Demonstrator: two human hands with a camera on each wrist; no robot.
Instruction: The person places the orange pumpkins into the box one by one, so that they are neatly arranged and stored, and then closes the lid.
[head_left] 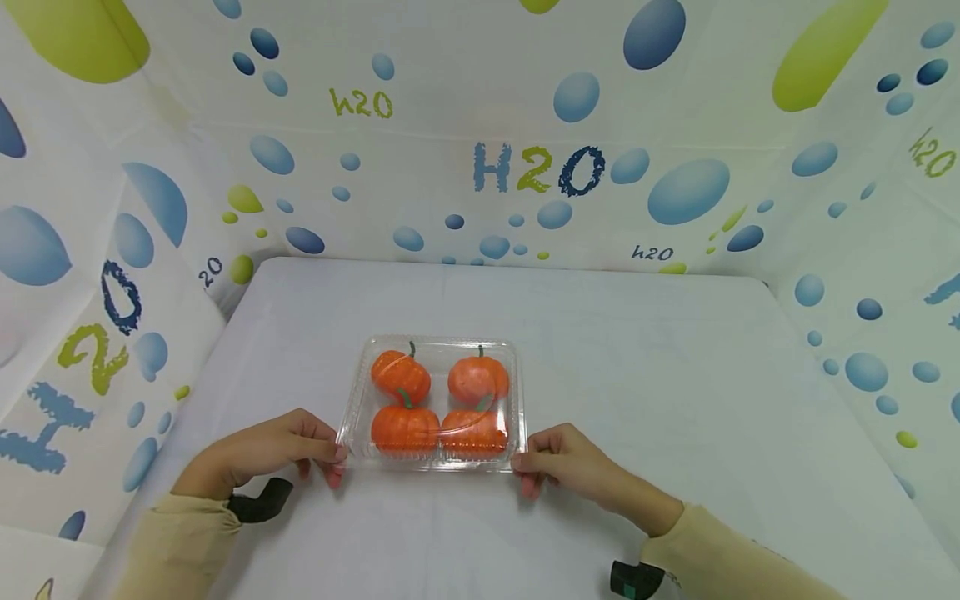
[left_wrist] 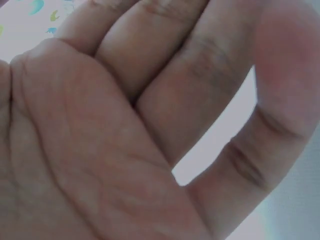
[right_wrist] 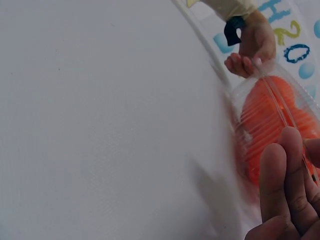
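Note:
A clear plastic clamshell container [head_left: 431, 465] with a lid lies on the table in the head view, with several small orange pumpkins [head_left: 405, 431] with green stems inside. My left hand [head_left: 281, 446] pinches its front left corner between thumb and fingers. At the front right corner, my right hand [head_left: 573, 462] holds the edge in the same manner. The left wrist view is filled by the left palm [left_wrist: 100, 150] and bent fingers, and the container is hidden there. In the right wrist view, fingers [right_wrist: 272, 170] grip the container's ribbed edge.
A white cloth covers the table [head_left: 645, 358]. Behind and at both sides hangs a white curtain [head_left: 465, 50] printed with blue and green drops and H2O lettering. Dark wrist-worn pieces [head_left: 262, 500] sit at both sleeves.

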